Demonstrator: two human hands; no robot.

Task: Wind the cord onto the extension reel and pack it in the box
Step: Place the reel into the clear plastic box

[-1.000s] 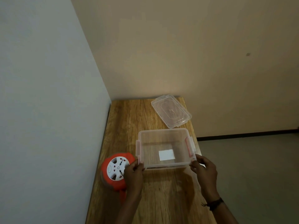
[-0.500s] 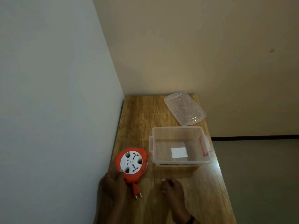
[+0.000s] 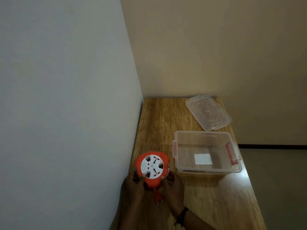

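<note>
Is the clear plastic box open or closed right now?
Open: its lid lies apart on the table, behind the box.

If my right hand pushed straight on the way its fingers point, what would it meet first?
The orange reel: your right hand grips its near right edge, so nothing lies between them.

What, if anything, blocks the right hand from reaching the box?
Probably nothing, so yes: only table lies between the right hand and the box, though that hand grips the reel.
</note>
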